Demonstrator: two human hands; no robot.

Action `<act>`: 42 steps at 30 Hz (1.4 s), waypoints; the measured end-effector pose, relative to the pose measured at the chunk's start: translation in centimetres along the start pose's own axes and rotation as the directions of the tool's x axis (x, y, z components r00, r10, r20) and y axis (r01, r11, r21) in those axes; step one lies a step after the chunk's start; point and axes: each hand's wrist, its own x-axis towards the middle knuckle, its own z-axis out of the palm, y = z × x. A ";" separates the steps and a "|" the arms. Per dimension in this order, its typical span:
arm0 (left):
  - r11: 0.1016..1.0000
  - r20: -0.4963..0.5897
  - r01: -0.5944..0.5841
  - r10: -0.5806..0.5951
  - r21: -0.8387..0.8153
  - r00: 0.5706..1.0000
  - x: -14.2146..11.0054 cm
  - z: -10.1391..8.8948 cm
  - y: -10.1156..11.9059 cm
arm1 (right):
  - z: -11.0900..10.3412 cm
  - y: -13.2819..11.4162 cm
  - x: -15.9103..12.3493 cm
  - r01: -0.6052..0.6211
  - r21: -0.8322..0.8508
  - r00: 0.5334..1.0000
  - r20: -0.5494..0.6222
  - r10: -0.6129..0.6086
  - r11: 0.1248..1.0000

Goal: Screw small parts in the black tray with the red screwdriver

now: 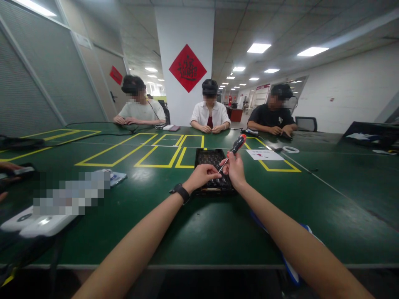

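Note:
My right hand [234, 168] is closed round a screwdriver [236, 146] with a red and black handle, its handle pointing up and away and its thin shaft slanting down to the left. My left hand [202, 174], with a black watch on the wrist, is pinched at the tip of the shaft; what it holds there is too small to make out. Both hands hover over a black tray [212, 157] of small parts lying on the green table [199, 232].
Three people sit along the far side, hands on the table. A sheet of paper [264, 154] and a roll of tape [291, 149] lie right of the tray. White devices [37, 222] sit at the near left. Yellow tape outlines mark the tabletop.

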 end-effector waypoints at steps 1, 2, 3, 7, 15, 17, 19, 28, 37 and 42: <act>1.000 0.027 -0.003 0.003 -0.008 1.000 0.1 0.0 0.0 | 0.1 -0.3 -0.4 0.016 -0.015 1.000 0.001 -0.016 1.000; 1.000 0.048 -0.007 0.007 -0.008 0.999 0.2 0.0 0.0 | 0.2 -0.5 -0.7 0.034 -0.027 0.999 0.001 -0.034 0.999; 1.000 0.062 -0.011 0.011 0.002 0.998 0.3 0.0 0.0 | 0.2 -0.7 -1.0 0.055 -0.037 0.999 -0.002 -0.055 0.998; 0.995 0.075 -0.063 0.057 0.072 0.996 0.2 0.1 0.1 | 0.1 -0.9 -1.8 0.087 -0.034 0.995 0.040 -0.086 0.996; 0.995 0.015 -0.077 0.078 -0.058 0.997 -0.9 0.4 0.1 | 0.5 0.0 -2.2 0.166 0.014 0.986 -0.026 -0.165 0.986; 0.996 0.022 -0.040 0.042 -0.079 0.999 -0.9 0.5 0.1 | 0.6 0.1 -2.3 0.164 0.027 0.986 -0.027 -0.163 0.986; 0.998 0.030 -0.034 0.035 -0.045 0.999 -1.0 0.5 0.1 | 0.6 0.2 -2.5 0.153 0.038 0.988 0.002 -0.153 0.988; 0.991 0.064 -0.119 0.116 0.054 0.991 -1.1 0.3 0.7 | 0.5 0.1 -2.6 0.162 0.057 0.984 0.059 -0.166 0.985; 0.982 0.078 -0.138 0.129 0.126 0.989 -1.1 0.4 -0.1 | 0.5 0.1 -2.8 0.177 0.053 0.980 0.088 -0.181 0.983; 0.984 0.073 -0.148 0.141 0.096 0.987 -1.3 0.4 0.6 | 0.6 0.0 -2.8 0.165 0.041 0.982 0.083 -0.168 0.985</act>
